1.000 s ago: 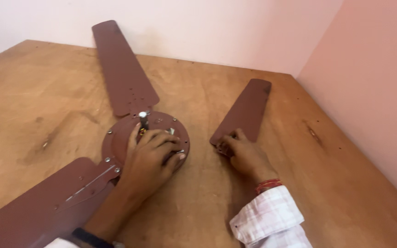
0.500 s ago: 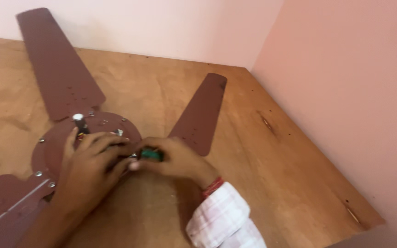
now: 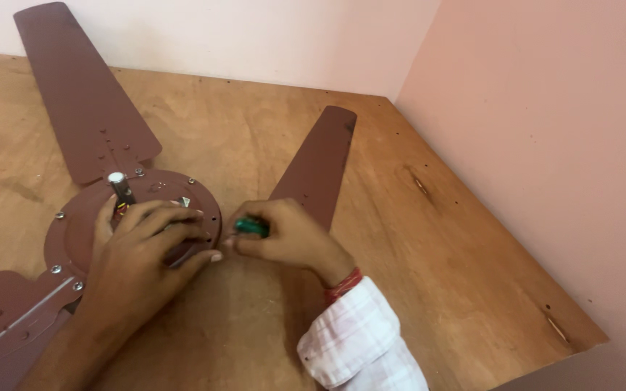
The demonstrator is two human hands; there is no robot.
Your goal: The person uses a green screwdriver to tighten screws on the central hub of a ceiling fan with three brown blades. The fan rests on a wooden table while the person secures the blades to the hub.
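Head view: the left hand [image 3: 143,250] is lying spread, fingers released, on the fan hub [image 3: 81,228]. The right hand [image 3: 284,235] is clenching a green tool [image 3: 252,227] at the hub's right edge, over the loose blade [image 3: 313,170]. The surface [image 3: 465,268] is lying open rightward to its edge, near the wall [image 3: 545,130].

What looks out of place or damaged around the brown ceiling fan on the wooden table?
The third brown fan blade lies loose beside the round brown motor hub, while two other blades sit bolted to it. The wooden tabletop has dark scratches near the pink wall. The right hand grips a small green-handled tool; the left hand rests on the hub.
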